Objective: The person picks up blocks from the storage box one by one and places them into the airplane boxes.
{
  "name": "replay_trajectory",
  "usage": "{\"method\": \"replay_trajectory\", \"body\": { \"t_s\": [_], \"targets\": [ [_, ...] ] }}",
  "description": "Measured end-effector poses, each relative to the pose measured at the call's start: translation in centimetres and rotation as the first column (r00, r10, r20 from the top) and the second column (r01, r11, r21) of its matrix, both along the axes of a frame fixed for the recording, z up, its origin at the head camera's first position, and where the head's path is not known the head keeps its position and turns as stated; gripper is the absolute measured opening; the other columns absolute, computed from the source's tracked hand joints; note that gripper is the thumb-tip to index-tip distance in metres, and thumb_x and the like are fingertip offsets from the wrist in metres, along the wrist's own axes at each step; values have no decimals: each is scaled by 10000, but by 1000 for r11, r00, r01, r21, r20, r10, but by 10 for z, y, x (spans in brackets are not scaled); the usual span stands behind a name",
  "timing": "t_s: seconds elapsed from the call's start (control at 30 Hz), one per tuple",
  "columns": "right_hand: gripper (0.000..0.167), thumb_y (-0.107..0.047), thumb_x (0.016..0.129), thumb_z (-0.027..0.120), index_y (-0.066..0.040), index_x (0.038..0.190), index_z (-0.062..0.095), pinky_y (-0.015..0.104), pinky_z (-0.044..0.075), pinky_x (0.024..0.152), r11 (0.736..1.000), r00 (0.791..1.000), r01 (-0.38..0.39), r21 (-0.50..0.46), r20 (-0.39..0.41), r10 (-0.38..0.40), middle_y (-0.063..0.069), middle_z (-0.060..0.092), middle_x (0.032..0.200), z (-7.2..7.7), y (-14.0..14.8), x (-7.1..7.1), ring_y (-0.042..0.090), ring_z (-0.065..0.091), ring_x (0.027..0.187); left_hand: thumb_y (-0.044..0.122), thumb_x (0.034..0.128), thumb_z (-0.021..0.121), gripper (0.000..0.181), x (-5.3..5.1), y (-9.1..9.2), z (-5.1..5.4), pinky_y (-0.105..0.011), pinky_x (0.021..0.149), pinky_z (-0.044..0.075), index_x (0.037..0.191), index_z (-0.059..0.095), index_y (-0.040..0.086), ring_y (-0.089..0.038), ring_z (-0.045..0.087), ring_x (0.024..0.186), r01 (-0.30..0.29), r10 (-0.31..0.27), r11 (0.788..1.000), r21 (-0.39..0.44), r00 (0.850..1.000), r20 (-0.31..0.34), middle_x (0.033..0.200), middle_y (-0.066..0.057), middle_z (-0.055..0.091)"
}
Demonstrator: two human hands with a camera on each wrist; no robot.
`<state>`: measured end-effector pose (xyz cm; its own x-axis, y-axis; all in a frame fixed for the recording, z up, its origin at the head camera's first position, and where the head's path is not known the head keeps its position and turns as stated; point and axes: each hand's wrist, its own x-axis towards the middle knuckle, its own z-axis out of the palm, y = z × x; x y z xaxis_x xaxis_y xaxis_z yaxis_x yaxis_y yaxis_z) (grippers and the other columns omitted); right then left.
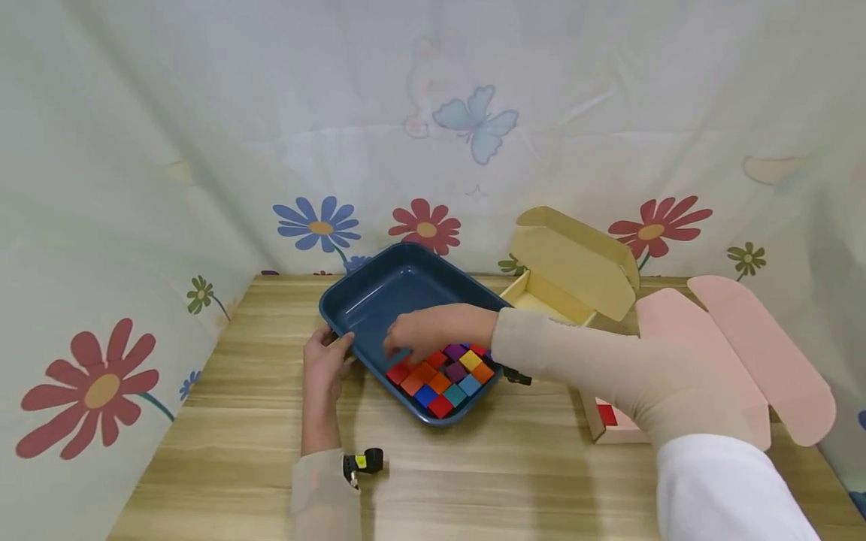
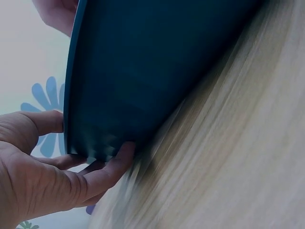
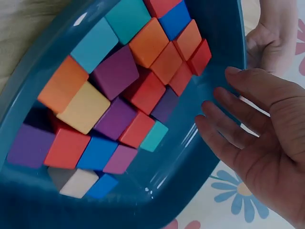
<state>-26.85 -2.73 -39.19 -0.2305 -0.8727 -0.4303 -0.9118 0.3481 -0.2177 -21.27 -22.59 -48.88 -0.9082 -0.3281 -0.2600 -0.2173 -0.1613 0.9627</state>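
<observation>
- Dark blue is the tray [image 1: 406, 282], which is at the middle part of the wooden counter [image 1: 460, 481]; whether its whole base touches the wood, I cannot tell.
- Many coloured blocks [image 1: 440, 383] are gathered in the near right part of the tray: red, orange, purple, blue, teal, yellow, pink and a whitish one. The far left part of its bottom is bare.
- The left hand [image 1: 325, 364] is clamped on the left edge of the tray, with the thumb at the rim and other fingers against the outer wall.
- The right hand [image 1: 422, 333] is above the inside of the tray, near the blocks. Its fingers are loosely bent, apart from the thumb, and hold nothing.
- To the right, behind the right sleeve [image 1: 568, 346], a yellow box [image 1: 575, 263] stands with raised lid.
- Nearer is a pink box [image 1: 704, 353], also opened, with a red piece [image 1: 607, 415] inside.
</observation>
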Motion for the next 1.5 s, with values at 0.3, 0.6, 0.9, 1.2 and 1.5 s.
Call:
{"method": "replay_trajectory", "body": {
  "t_s": [0.3,0.6,0.9,1.2,1.5],
  "targets": [
    [446,-176,993,680,-150,1430,594,236,506,1005,998,997,-53,23,-53,54,29,619,1372,-21,-16,2,151,577,1203,25,1011,563,595,1,-1,0,-326,795,588,1544,304,-28,-326,556,1180,-3,3,1000,12,1000,-5,1483,-245,373],
    [448,-204,995,675,-139,1430,589,246,507,1001,997,992,-71,41,-97,75,29,623,1345,-27,-18,3,155,581,1120,31,1012,567,588,0,0,1,-294,741,589,1539,313,-34,-350,558,1189,-5,5,1000,-4,1000,-14,1475,-254,383],
    [308,-226,1000,677,-108,1284,654,212,520,853,989,984,-85,125,-147,103,7,650,1086,-30,-24,7,159,572,947,35,1009,563,608,-1,3,0,-282,724,585,1548,293,-42,-374,534,1224,8,-8,1000,-12,1000,-26,1513,-260,374],
    [291,-238,981,705,-152,1253,649,227,516,833,988,985,-66,138,-152,87,-18,622,1008,-37,-26,10,159,559,953,21,997,576,610,2,-1,-2,-293,735,588,1540,305,-48,-342,552,1207,-15,15,1000,-9,999,-29,1497,-263,388],
    [372,-183,976,708,-148,1334,613,210,520,868,994,993,-35,101,-105,46,-18,630,1046,-39,-23,4,154,576,954,38,1000,590,622,0,0,-2,-296,734,588,1543,299,-46,-325,569,1176,8,-8,1000,3,1000,-30,1504,-268,380]
  ]
}}
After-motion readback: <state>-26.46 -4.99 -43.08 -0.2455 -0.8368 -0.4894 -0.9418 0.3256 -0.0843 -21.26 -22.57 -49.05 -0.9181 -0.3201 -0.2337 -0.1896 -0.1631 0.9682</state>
